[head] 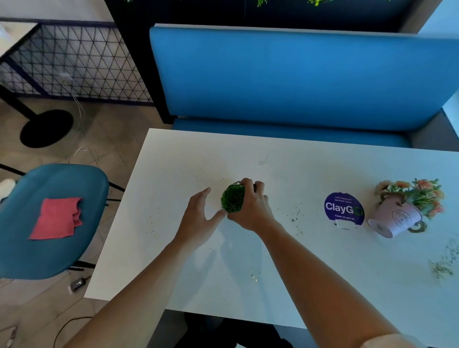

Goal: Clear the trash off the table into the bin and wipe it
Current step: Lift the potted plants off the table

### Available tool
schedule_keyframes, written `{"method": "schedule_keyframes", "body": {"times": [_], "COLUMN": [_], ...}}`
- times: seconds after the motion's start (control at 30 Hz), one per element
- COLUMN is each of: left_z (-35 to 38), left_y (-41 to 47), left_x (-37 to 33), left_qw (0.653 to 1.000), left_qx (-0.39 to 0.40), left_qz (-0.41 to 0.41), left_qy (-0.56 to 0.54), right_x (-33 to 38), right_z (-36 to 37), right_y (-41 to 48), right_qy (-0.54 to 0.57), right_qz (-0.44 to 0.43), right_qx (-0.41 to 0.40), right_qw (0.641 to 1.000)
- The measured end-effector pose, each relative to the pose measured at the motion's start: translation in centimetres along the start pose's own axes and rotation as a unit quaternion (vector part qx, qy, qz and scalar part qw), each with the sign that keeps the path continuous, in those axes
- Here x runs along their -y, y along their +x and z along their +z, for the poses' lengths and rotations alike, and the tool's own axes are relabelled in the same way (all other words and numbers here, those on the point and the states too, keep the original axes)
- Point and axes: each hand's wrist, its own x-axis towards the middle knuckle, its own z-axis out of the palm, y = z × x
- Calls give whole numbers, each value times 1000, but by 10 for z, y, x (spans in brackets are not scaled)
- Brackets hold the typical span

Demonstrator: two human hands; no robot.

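Head-worn view, looking forward and down, close over the table (173,161).

A white bench (173,273) stands on a floor of brownish tiles (109,124), its glossy top catching soft, cool light. Along its far edge runs a blue padded booth seat (298,79) with a tall backrest. Behind that rises a dark partition (198,12), with green foliage (315,2) showing at the top. To the left a black wire mesh panel (74,62) screens another area, and a round black pedestal base (46,129) rests on the tiles before it. A teal chair (62,178) stands beside the bench's left end. Pale cables (79,141) trail across the floor.
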Motion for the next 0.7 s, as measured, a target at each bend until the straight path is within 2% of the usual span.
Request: {"method": "schedule_keyframes", "body": {"times": [0.27,0.43,0.57,0.7], "left_z": [-6,-20,-38,-64], "left_y": [-10,-8,-11,-23], "left_x": [-12,-22,-22,-20], "left_qw": [996,987,980,986], "left_qx": [-31,-18,8,3], "left_qz": [-27,-41,-53,-7], "left_qy": [-76,-153,-193,-169], "right_x": [0,6,22,45], "right_z": [-7,-10,-14,-19], "right_y": [-19,-28,-34,-41], "right_qy": [181,274,383,467], "right_qz": [37,34,46,45], "right_qx": [-22,-16,46,108], "right_qw": [983,961,921,876]}}
